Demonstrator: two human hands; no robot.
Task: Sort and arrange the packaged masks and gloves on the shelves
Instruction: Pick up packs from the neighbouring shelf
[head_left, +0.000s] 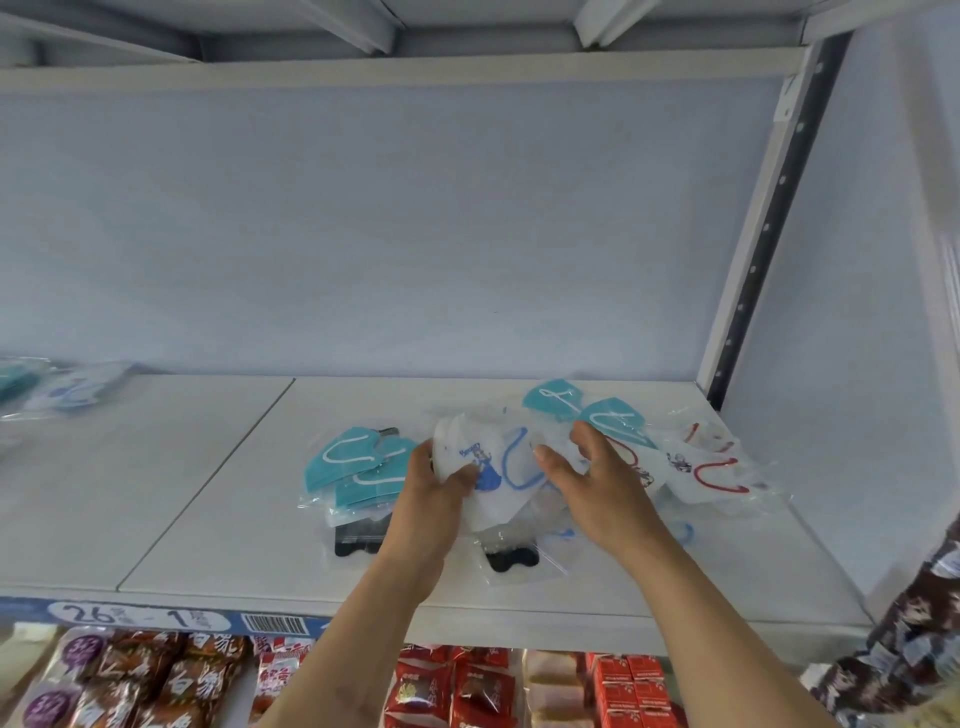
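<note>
A loose heap of packaged masks lies on the white shelf (208, 499). My left hand (436, 499) grips the left edge of a white mask pack with blue print and blue loops (498, 467), thumb on top. My right hand (587, 478) holds the same pack at its right side, fingers curled over it. Teal mask packs (358, 467) lie left of my hands, more teal ones (587, 410) behind them. White masks with red loops (711, 473) lie to the right. Black packs (358, 540) peek out beneath the heap.
Another small pile of mask packs (67, 389) sits at the shelf's far left. A shelf upright (758, 244) and side panel close off the right. Below the price strip (145, 618), snack packets (467, 691) fill the lower shelf. A patterned sleeve (914, 639) is at the right edge.
</note>
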